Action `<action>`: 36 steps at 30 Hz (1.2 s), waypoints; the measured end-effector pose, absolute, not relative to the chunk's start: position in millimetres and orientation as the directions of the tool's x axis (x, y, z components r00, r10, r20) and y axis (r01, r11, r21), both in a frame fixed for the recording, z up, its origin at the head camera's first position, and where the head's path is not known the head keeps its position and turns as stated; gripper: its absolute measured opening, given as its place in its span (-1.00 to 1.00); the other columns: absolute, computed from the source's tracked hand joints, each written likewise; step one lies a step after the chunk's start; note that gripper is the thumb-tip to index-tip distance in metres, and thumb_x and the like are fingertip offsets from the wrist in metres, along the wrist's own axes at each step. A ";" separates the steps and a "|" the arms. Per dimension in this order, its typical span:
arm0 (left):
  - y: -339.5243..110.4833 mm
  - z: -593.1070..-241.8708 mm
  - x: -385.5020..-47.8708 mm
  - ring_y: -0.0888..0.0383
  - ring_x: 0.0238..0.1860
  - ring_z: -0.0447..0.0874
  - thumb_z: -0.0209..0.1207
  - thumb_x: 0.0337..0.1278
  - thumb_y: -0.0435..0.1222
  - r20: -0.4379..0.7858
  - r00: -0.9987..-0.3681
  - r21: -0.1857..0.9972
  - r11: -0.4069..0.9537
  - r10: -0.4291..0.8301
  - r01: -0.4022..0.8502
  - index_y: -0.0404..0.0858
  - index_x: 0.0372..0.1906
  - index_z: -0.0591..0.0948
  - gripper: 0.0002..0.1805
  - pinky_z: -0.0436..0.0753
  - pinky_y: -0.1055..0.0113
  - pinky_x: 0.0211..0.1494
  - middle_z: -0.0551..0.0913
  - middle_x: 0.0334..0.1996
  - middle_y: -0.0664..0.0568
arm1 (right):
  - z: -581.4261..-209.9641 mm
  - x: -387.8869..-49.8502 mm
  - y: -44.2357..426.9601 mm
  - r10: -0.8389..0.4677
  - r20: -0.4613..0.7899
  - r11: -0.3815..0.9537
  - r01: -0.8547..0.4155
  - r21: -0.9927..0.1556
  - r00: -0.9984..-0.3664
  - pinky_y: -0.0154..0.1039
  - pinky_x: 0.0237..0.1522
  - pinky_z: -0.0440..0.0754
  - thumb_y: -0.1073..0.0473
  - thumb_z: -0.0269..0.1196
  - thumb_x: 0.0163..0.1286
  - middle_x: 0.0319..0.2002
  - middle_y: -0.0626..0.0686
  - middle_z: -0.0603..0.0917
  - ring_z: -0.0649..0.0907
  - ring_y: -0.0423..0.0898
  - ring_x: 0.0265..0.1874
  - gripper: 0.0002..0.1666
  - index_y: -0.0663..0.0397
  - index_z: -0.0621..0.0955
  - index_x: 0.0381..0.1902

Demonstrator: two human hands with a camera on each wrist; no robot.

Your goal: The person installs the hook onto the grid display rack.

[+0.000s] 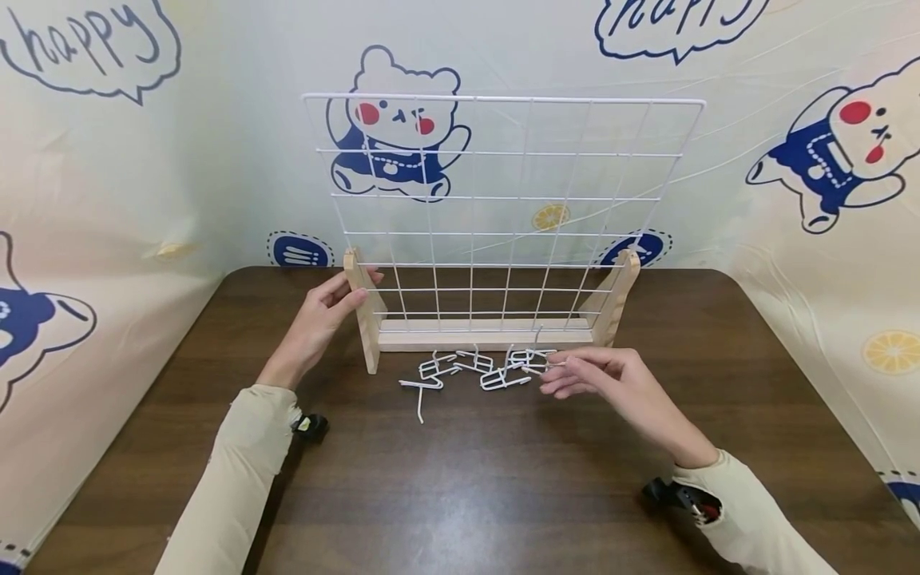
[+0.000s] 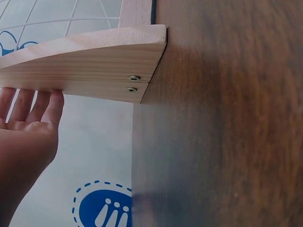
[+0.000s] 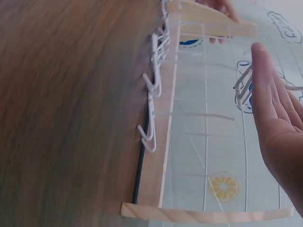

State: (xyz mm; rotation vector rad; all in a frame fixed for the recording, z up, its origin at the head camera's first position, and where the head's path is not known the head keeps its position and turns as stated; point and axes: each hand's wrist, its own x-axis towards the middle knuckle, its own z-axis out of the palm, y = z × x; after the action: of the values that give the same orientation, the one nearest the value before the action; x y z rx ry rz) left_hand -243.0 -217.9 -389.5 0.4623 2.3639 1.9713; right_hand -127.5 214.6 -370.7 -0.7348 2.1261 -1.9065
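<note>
A white wire grid (image 1: 472, 233) stands tilted back in a wooden base with two side supports. At the left support (image 1: 368, 331), the left hand (image 1: 316, 319) has its thumb in front and fingers behind; the left wrist view shows that hand's (image 2: 31, 130) fingertips against the support's (image 2: 90, 71) outer face. The right hand (image 1: 614, 379) pinches a white wire hook (image 3: 243, 87) just in front of the base bar. Several more white hooks (image 1: 505, 378) lie along the bar, one (image 1: 420, 399) at the left end. The right hand (image 3: 279, 113) partly hides its hook.
The brown table (image 1: 460, 479) runs up to a patterned cloth backdrop (image 1: 237, 160) behind and at both sides. The base's right support (image 1: 611, 303) stands beyond the right hand. Dark wrist-worn devices show at the left cuff (image 1: 311, 427) and right cuff (image 1: 679, 497).
</note>
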 end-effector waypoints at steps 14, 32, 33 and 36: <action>-216.6 -390.7 -242.6 0.00 0.36 0.35 0.12 0.45 -0.11 0.179 -0.953 0.968 0.131 0.246 0.215 -0.22 0.37 0.44 -0.49 0.17 -0.12 0.48 0.50 0.32 -0.07 | -362.7 -125.1 215.4 -0.454 0.194 -0.042 -0.197 -0.980 -0.870 0.00 0.02 0.65 0.26 -0.01 0.60 -0.05 0.41 0.69 0.72 0.23 -0.06 -0.63 0.47 0.52 0.15; -216.3 -390.2 -241.9 0.06 0.33 0.36 0.12 0.44 -0.12 0.181 -0.952 0.971 0.110 0.246 0.213 -0.09 0.34 0.49 -0.56 0.19 -0.10 0.47 0.48 0.33 -0.08 | -336.5 -127.1 223.3 -0.337 0.250 0.009 -0.268 -0.963 -0.908 -0.26 -0.15 0.67 0.24 0.03 0.59 -0.03 0.25 0.73 0.74 0.13 -0.08 -0.64 0.43 0.53 0.14; -216.3 -390.2 -242.0 0.05 0.33 0.36 0.12 0.45 -0.12 0.184 -0.952 0.971 0.108 0.246 0.215 -0.10 0.34 0.49 -0.56 0.19 -0.09 0.47 0.48 0.33 -0.08 | -335.1 -126.8 223.6 -0.333 0.255 0.006 -0.272 -0.962 -0.908 -0.26 -0.15 0.66 0.24 0.03 0.59 -0.03 0.24 0.73 0.74 0.13 -0.08 -0.64 0.44 0.52 0.13; -216.3 -390.1 -241.7 0.04 0.34 0.36 0.11 0.45 -0.13 0.188 -0.951 0.970 0.105 0.247 0.219 -0.14 0.35 0.48 -0.55 0.19 -0.10 0.46 0.47 0.34 -0.10 | -331.8 -125.6 223.7 -0.318 0.282 -0.024 -0.290 -0.957 -0.905 -0.20 -0.03 0.66 0.26 0.03 0.59 -0.04 0.28 0.72 0.72 0.15 -0.05 -0.65 0.48 0.51 0.11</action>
State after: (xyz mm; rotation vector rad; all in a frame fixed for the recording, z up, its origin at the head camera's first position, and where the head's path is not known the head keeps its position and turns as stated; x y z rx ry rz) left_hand -241.7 -216.3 -390.1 0.4894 2.3184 2.0292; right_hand -125.6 223.7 -331.8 -0.6793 2.1800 -2.1270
